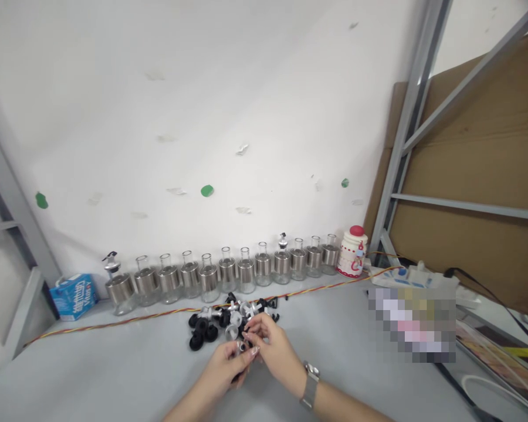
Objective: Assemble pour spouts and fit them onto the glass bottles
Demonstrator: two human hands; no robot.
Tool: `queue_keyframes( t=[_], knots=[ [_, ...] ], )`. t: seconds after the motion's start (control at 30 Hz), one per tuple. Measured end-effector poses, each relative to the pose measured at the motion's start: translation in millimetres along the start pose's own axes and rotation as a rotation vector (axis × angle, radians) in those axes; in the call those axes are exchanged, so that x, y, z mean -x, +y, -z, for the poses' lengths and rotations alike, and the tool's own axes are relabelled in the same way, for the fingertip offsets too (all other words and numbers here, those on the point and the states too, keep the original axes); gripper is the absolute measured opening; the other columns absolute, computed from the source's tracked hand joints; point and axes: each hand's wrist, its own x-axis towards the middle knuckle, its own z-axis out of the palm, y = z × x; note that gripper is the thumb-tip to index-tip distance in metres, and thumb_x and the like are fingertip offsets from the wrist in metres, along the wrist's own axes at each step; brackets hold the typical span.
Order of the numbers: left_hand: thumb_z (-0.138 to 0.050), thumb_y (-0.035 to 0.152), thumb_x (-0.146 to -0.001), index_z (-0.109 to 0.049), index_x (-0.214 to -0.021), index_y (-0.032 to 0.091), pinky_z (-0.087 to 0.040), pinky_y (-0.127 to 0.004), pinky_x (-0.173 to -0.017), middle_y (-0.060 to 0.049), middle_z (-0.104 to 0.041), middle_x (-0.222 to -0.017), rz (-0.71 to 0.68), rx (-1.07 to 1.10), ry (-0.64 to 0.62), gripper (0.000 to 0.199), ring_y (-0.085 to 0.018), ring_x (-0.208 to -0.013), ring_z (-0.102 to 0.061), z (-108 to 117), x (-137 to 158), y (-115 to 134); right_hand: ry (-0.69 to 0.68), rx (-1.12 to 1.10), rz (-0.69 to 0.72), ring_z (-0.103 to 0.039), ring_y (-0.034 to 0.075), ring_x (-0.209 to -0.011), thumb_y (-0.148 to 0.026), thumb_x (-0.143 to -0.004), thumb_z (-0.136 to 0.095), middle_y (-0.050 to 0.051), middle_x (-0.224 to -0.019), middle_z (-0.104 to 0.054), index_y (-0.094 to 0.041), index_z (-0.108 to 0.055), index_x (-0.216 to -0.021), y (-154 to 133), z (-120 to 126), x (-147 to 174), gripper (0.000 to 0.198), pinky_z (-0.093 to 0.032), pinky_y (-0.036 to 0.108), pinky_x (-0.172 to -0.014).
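In front of me both hands meet over the table. My left hand point(229, 363) is closed around a small silvery bottle spout part point(242, 347) with a dark centre. My right hand point(270, 346), wearing a wrist watch point(310, 384), pinches at the same spot, with a small dark piece partly showing at its fingertips. Just beyond my hands lies a loose pile of black stoppers point(196, 340) and clear or silvery spout pieces point(235, 318). Behind it stands a row of glass bottles with metal sleeves point(209, 275). Two bottles carry spout tops point(283, 239); the others have bare necks.
A blue carton point(73, 297) stands at the left. At the right end of the row is a white jar with a red lid point(352, 252). A twisted red-yellow wire point(158, 313) crosses the table. Power strips point(422, 278) and cables lie right, beside a grey frame point(405, 146).
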Motion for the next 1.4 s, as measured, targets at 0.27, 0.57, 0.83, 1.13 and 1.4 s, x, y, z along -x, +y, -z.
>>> queue_keyframes(
  t=[0.27,0.57,0.83,1.13,1.4],
  knots=[
    [-0.056,0.065,-0.056,-0.048,-0.062,0.016,-0.011,-0.020,-0.035,0.010,-0.035,-0.032,0.005,0.050,0.001,0.050,-0.004,-0.030,-0.020,0,1,3,0.012,-0.051,-0.037,-0.055,0.016,-0.066,-0.021,-0.072,-0.055,0.001,-0.072,-0.058,-0.019,-0.053,-0.080,-1,1,-1,0.008,-0.043,0.023,-0.051],
    [-0.059,0.060,-0.058,-0.048,-0.062,0.016,-0.009,-0.021,-0.034,0.009,-0.037,-0.033,-0.010,0.112,-0.014,0.045,-0.003,-0.030,-0.021,1,4,5,0.024,-0.024,-0.002,-0.055,0.015,-0.068,-0.020,-0.073,-0.055,0.001,-0.073,-0.057,-0.018,-0.053,-0.081,-2,3,-1,0.009,-0.044,0.025,-0.060],
    [-0.061,0.056,-0.059,-0.043,-0.055,0.017,-0.007,-0.021,-0.035,0.008,-0.037,-0.032,0.035,0.144,-0.011,0.043,-0.003,-0.029,-0.021,0,3,4,0.016,0.016,0.017,-0.056,0.016,-0.071,-0.019,-0.074,-0.053,0.002,-0.075,-0.058,-0.018,-0.053,-0.083,-3,3,0,0.009,-0.044,0.026,-0.062],
    [-0.064,0.049,-0.061,-0.045,-0.057,0.015,-0.005,-0.022,-0.037,0.007,-0.039,-0.041,0.060,0.257,-0.028,0.039,-0.003,-0.033,-0.026,-1,9,10,0.014,0.041,0.044,-0.056,0.016,-0.072,-0.018,-0.075,-0.053,0.002,-0.076,-0.059,-0.018,-0.053,-0.083,-4,2,1,0.008,-0.044,0.026,-0.064],
    [-0.065,0.046,-0.061,-0.045,-0.059,0.015,-0.005,-0.022,-0.038,0.007,-0.037,-0.043,0.066,0.285,-0.041,0.036,-0.002,-0.034,-0.026,-1,12,14,0.013,0.059,0.070,-0.057,0.016,-0.072,-0.018,-0.075,-0.053,0.002,-0.076,-0.059,-0.019,-0.053,-0.083,-2,2,0,0.008,-0.044,0.026,-0.066]
  ],
)
